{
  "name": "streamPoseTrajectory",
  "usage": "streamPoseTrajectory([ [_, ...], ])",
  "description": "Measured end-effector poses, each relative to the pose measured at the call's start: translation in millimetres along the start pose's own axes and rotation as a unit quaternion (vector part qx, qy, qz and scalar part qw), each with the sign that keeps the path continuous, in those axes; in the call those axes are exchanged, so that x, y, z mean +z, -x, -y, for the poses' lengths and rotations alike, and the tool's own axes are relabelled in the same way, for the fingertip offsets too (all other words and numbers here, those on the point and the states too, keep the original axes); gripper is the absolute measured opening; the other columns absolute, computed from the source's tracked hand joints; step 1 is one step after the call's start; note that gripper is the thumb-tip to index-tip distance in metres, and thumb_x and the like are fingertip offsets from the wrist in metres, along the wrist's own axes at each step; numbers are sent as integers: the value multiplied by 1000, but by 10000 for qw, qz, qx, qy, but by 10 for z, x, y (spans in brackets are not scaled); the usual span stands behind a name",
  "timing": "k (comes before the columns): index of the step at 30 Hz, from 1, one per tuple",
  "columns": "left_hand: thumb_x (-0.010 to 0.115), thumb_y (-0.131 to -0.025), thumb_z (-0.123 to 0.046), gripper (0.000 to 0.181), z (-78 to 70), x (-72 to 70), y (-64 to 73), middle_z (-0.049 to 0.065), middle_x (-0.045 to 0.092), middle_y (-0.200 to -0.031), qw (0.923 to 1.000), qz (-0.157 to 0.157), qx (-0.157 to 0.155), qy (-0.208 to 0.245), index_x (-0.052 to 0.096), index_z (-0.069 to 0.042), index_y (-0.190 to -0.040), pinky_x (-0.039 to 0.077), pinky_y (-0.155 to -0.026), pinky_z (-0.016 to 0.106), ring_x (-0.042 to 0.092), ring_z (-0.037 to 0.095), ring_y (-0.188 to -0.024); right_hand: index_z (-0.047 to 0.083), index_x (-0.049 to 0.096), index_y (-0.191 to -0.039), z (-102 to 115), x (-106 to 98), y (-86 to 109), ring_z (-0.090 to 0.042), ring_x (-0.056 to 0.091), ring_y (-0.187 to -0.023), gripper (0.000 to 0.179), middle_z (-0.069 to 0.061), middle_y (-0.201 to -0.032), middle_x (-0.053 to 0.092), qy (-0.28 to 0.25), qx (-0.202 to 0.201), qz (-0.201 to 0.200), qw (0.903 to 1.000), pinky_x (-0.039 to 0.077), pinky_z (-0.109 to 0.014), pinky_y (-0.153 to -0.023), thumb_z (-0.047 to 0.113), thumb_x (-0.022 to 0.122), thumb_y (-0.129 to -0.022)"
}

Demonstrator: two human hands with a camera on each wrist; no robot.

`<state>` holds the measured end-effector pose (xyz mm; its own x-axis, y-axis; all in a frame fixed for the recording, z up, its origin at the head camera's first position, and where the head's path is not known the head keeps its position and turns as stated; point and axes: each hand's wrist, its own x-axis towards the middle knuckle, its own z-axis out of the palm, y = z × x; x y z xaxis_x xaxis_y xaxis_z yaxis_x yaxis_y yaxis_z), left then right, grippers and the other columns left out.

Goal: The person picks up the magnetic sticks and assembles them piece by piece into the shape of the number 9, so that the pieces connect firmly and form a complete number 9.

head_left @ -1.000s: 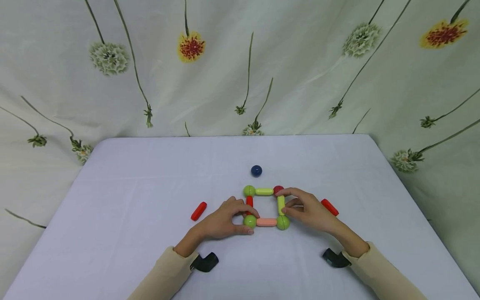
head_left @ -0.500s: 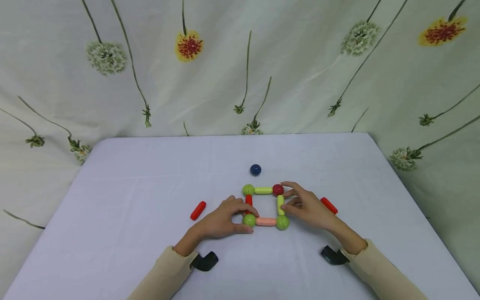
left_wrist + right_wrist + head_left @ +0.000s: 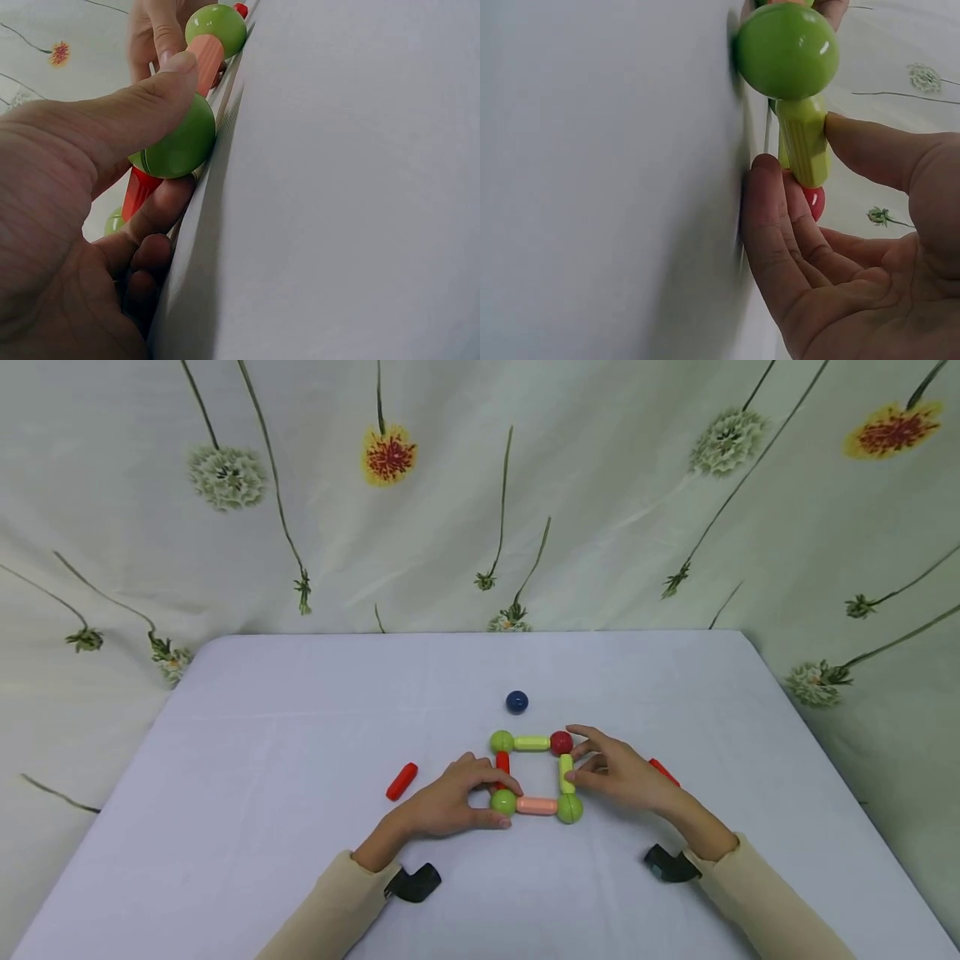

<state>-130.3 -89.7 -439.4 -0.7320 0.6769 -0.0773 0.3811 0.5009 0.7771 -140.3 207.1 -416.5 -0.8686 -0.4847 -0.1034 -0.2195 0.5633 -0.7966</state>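
Note:
Balls and short rods form a square on the white table. My left hand [image 3: 457, 796] grips the green ball [image 3: 503, 802] at its near left corner, thumb in front and fingers behind. A red rod [image 3: 502, 767] and a pink rod [image 3: 537, 806] meet that ball. My right hand [image 3: 618, 777] pinches the yellow-green rod [image 3: 804, 142] on the right side, thumb against it. That rod joins the near right green ball [image 3: 787, 51]. The right index finger is beside the dark red ball [image 3: 561, 742]; whether rod and red ball touch I cannot tell.
A far green ball [image 3: 502, 741] and another yellow-green rod [image 3: 532, 743] make up the back side. Beyond them lies a dark blue ball [image 3: 517, 702]. One loose red rod [image 3: 402, 782] is left of the hands; another red rod [image 3: 664, 772] lies partly behind the right hand.
My right index finger has come off the top of the dark red ball and moved to its right. My left hand keeps its grip. The head view has shifted slightly.

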Motion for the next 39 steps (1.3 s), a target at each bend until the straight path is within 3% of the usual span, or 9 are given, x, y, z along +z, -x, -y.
streamPoseTrajectory([
  [10,79,-86,-34,34,-15,9,-8,-15,58,-96,9999,45,-91,10,69,-32,-118,39,-82,32,43,13,-101,3,37,-151,-54,-86,-121,-20,67,-97,75,-13,-116,63,-429,564,454,9965,52,-42,-94,24,76,-90],
  [15,79,-86,-34,34,-16,13,-5,-15,58,-96,9999,52,-89,18,69,-32,-119,39,-81,32,43,13,-100,6,39,-150,-91,-121,-188,-21,67,-96,74,-14,-114,64,-864,835,736,9900,52,-36,-90,21,77,-89],
  [20,79,-86,-34,34,-14,13,-2,-15,58,-96,10000,30,-50,14,68,-33,-119,38,-81,32,43,13,-99,7,43,-146,-96,-127,-230,-20,69,-91,70,-12,-108,67,-1112,1042,766,9854,52,-33,-86,19,79,-86],
  [39,79,-86,-35,34,-29,-6,5,-15,58,-96,9999,-12,-99,-9,69,-32,-118,39,-82,33,43,13,-100,7,47,-137,-70,-114,-269,-19,65,-72,59,-11,-94,66,-989,760,637,9901,55,-31,-72,21,77,-88],
])
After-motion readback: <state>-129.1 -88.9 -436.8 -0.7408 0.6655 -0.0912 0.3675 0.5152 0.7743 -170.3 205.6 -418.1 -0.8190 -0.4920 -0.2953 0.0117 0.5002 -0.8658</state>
